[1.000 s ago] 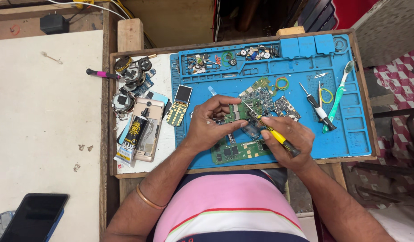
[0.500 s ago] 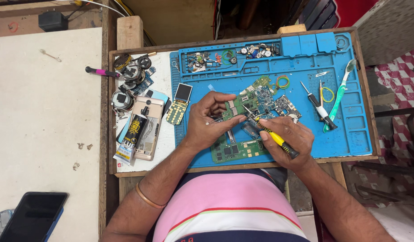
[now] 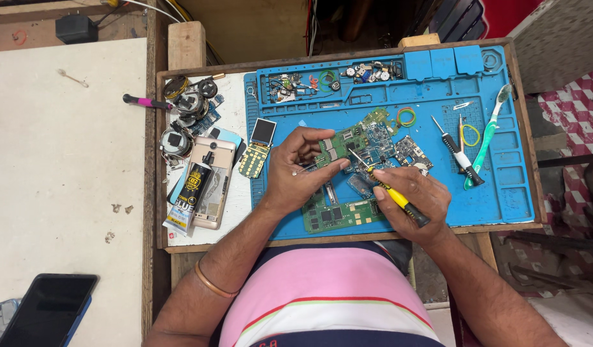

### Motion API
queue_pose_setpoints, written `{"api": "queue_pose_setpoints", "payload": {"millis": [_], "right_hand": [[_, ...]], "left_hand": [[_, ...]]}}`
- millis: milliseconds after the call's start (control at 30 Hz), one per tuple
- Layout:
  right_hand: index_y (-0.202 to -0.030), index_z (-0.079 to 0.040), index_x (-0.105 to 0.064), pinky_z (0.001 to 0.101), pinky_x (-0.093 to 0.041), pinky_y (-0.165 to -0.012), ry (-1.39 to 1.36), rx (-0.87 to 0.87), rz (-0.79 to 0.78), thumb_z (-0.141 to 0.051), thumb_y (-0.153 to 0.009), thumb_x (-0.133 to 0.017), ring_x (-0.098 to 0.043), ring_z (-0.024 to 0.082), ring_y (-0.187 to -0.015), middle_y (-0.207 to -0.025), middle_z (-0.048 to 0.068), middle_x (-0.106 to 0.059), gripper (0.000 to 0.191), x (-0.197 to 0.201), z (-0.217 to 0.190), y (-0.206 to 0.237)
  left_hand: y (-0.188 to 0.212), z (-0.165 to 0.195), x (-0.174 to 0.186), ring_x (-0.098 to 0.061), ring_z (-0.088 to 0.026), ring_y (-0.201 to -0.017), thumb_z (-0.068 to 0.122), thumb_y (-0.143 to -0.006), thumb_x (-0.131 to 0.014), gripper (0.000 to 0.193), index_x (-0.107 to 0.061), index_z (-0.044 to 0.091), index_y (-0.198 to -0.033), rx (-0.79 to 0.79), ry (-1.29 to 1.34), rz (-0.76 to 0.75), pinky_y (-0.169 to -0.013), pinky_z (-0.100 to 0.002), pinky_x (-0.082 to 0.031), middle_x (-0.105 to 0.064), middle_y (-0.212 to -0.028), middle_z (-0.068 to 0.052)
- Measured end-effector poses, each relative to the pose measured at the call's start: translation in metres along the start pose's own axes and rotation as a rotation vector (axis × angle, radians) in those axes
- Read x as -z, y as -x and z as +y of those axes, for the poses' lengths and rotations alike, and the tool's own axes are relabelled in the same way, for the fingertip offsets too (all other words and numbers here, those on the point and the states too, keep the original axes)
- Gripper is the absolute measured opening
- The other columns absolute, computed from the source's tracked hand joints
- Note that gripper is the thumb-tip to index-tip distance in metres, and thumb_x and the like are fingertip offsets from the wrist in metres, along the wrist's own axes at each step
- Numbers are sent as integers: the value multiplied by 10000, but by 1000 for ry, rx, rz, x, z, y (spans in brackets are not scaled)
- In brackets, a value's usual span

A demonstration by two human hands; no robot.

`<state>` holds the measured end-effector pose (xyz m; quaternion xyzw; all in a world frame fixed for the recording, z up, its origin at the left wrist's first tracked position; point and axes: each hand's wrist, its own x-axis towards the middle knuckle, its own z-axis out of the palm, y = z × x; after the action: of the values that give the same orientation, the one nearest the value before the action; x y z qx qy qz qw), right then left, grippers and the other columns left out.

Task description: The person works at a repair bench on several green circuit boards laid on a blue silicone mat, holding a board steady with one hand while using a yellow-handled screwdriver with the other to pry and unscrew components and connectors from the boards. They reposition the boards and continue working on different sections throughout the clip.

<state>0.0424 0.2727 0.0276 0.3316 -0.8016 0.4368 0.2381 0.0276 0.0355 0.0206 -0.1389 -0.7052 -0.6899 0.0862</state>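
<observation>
My left hand (image 3: pixel 301 170) pinches a green circuit board (image 3: pixel 335 146) over the blue work mat (image 3: pixel 502 186). My right hand (image 3: pixel 411 199) grips a yellow-handled screwdriver (image 3: pixel 391 194), its tip against that board. More green circuit boards (image 3: pixel 380 138) lie just behind the hands, and another board (image 3: pixel 338 215) rests on the mat below my left hand.
A small phone keypad part (image 3: pixel 256 148) lies left of my left hand. A glue tube (image 3: pixel 190 193) rests on a gold phone back (image 3: pixel 213 180). A black-handled screwdriver (image 3: pixel 457 154), tweezers and a green toothbrush (image 3: pixel 488 135) lie right. A black phone (image 3: pixel 49 308) sits at lower left.
Both hands stay on the board; the left fingers have shifted slightly on it and the screwdriver tip stays against it.
</observation>
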Motion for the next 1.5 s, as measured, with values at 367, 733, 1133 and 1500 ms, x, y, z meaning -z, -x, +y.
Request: {"api": "queue_pose_setpoints", "payload": {"millis": [367,733,1133,1500], "right_hand": [[-1153,-34,-722,295,-544,-679,-34,-24,-14,2,-876,-776,-750,196,-847,-1021,120,-765,284,-1,3,1],[-1149,2,-706,332,-599,-828,-80,-83,66,2,-926,-756,-761,253,-942,-1068,161,-754,228,-1,5,3],[-1162,5,-706,329,-598,-835,-70,-83,71,0,-932,-758,-760,251,-952,-1070,159,-753,236,-2,6,1],[-1120,0,-718,288,-581,-734,-129,-95,44,14,-897,-749,-750,204,-849,-990,145,-758,225,0,7,4]], "left_hand": [[-1,-2,1,-726,-83,-1013,25,-901,-833,437,-589,59,-1262,4,92,19,-879,-224,-613,-753,-1062,-59],[-4,3,3,-743,-109,-1012,23,-904,-804,487,-590,47,-1341,123,154,26,-849,-237,-642,-767,-1097,-112],[-2,1,4,-741,-115,-1029,14,-906,-808,475,-597,51,-1330,90,147,17,-871,-239,-640,-763,-1099,-110],[-3,2,4,-746,-114,-997,23,-906,-803,475,-596,49,-1332,92,116,27,-820,-231,-648,-762,-1067,-101]]}}
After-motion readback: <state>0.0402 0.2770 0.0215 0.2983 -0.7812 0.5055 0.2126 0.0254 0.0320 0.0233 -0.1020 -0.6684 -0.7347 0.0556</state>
